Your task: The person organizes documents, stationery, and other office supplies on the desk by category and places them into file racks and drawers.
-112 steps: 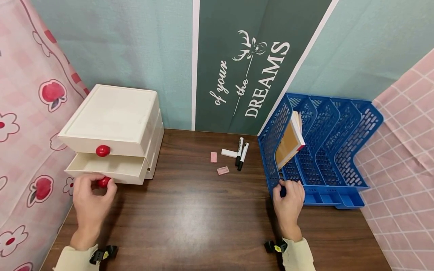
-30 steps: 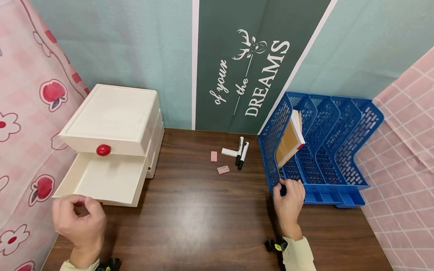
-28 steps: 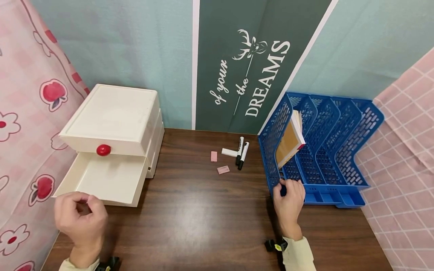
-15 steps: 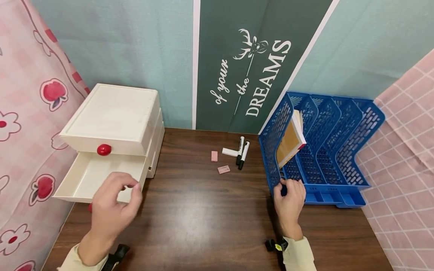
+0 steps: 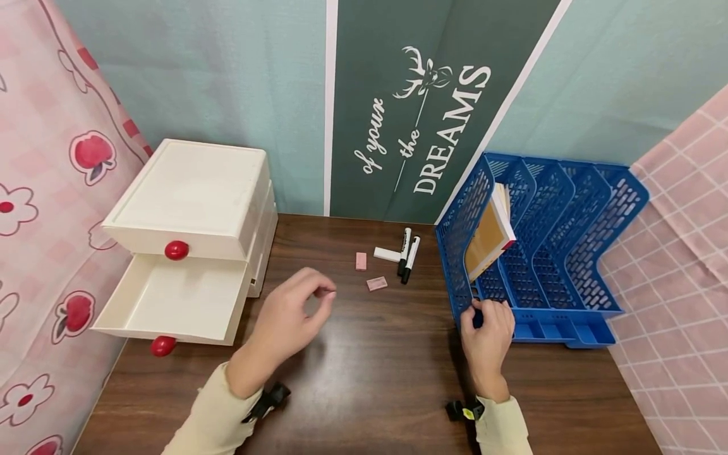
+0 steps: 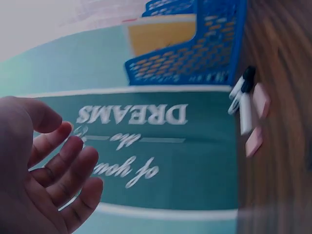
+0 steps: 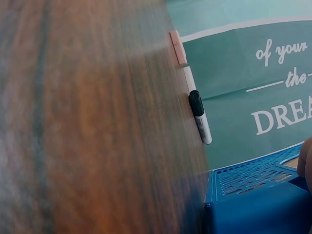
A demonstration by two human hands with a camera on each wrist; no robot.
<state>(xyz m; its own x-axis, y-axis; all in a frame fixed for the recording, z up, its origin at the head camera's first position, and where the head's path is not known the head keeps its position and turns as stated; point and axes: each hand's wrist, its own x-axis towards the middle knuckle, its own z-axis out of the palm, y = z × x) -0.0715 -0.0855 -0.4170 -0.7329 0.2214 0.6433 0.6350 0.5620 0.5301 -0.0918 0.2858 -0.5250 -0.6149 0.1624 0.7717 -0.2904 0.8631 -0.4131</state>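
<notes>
My left hand (image 5: pixel 292 313) is over the middle of the table, fingers loosely bent and holding nothing; the left wrist view shows the same bare fingers (image 6: pixel 73 170). Ahead of it lie two pink erasers (image 5: pixel 361 261), a white eraser (image 5: pixel 387 254) and two black-capped markers (image 5: pixel 410 260). My right hand (image 5: pixel 488 332) grips the front left edge of the blue file rack (image 5: pixel 548 246), its fingertips partly hidden. At the left stands a white drawer unit (image 5: pixel 184 183). Its lower drawer (image 5: pixel 182 300) is pulled out, bare inside, with a red knob (image 5: pixel 163 345) in front.
A tan-covered book (image 5: pixel 489 243) leans in the rack's leftmost slot. Small blue trays (image 5: pixel 588 332) line the rack's front. Behind the table (image 5: pixel 352 392) hangs a cloth with a green panel (image 5: pixel 381 76). Pink cloths (image 5: pixel 688 253) close off both sides.
My left hand pulled the lower drawer out by its knob, let go, then moved right over the table. My right hand has stayed at the rack.
</notes>
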